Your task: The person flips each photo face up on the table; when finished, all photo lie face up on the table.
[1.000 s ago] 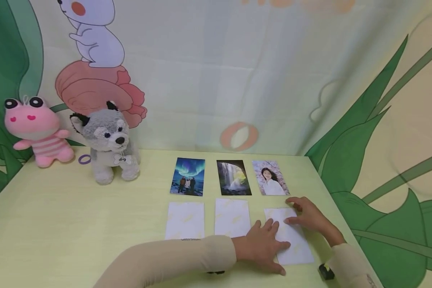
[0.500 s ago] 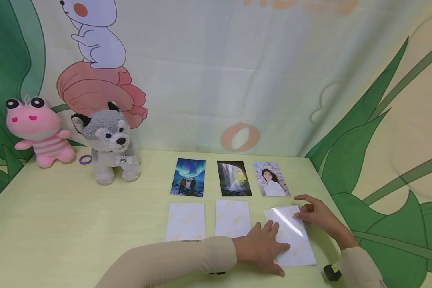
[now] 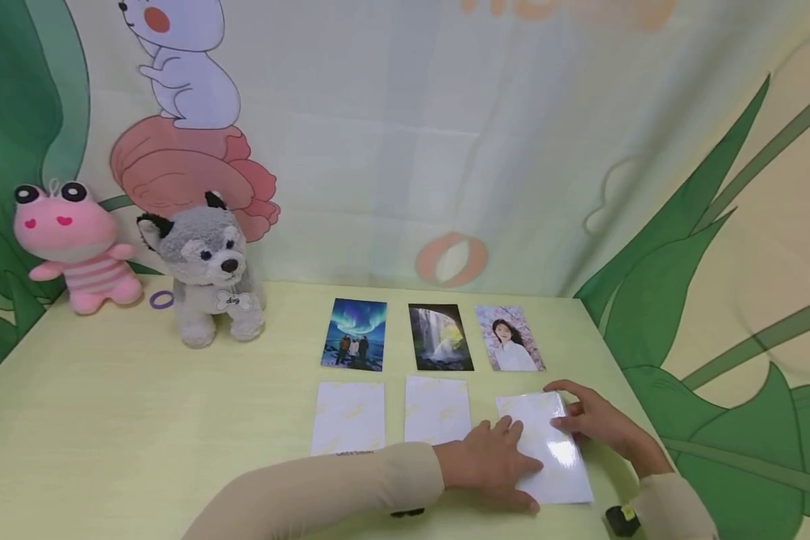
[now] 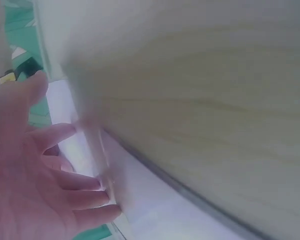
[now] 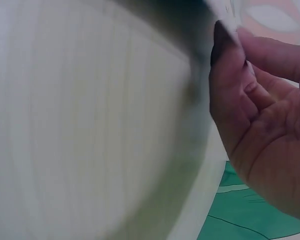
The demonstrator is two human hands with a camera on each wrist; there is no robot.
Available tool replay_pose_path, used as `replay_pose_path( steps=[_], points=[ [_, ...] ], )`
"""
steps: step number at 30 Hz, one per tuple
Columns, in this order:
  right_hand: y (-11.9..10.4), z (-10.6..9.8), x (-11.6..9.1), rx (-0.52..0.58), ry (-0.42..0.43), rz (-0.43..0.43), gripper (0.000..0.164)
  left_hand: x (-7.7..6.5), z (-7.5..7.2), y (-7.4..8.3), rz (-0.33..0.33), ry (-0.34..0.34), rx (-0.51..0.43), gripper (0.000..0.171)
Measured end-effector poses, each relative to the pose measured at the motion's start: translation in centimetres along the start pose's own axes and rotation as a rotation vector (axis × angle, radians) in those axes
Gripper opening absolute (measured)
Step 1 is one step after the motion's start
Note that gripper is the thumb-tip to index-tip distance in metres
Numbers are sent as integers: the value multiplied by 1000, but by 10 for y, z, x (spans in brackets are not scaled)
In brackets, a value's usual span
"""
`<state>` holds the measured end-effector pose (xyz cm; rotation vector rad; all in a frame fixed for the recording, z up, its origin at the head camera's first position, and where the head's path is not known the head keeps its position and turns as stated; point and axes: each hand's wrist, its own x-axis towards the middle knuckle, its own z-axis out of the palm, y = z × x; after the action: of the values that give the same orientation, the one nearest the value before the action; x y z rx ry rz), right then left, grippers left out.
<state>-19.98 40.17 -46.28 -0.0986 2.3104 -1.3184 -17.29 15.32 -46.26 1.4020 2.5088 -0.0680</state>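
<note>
A white-backed photo print (image 3: 550,484), faintly marked in yellow, lies at the right end of the near row with light glaring off it. Spread across its left edge, my left hand (image 3: 489,461) rests with straight fingers. My right hand (image 3: 601,420) pinches the print's upper right edge between thumb and fingers. In the right wrist view that hand (image 5: 270,120) holds the edge up off the table, and the print's dark underside (image 5: 165,15) shows. Two more white-backed prints, the middle one (image 3: 436,409) and the left one (image 3: 348,416), lie beside it, partly covered by my left sleeve.
Behind lies a row of picture-side-up photos: an aurora (image 3: 354,334), a waterfall (image 3: 442,337) and a portrait (image 3: 510,337). A plush dog (image 3: 209,277), a pink plush frog (image 3: 74,247) and a purple ring (image 3: 162,300) sit at the left. A small black object (image 3: 622,520) is near my right sleeve.
My right hand has shifted right, from over the print's top to its upper right edge, and grips it. Glare has appeared on the print. My left hand stays in place.
</note>
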Motion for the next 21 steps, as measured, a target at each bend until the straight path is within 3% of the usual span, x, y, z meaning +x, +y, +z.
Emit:
replay_pose_path(
  steps=[6,14,21],
  points=[
    [2,-3,-1,73,-5,-35,49,3,-4,-1,16,29,-62,52],
    [-4,-3,-2,173,41,-30,33,-2,-10,-6,16,53,-202,60],
    [-14,0,-3,260,140,-56,19,-4,-11,-5,63,190,-163,68]
  ],
)
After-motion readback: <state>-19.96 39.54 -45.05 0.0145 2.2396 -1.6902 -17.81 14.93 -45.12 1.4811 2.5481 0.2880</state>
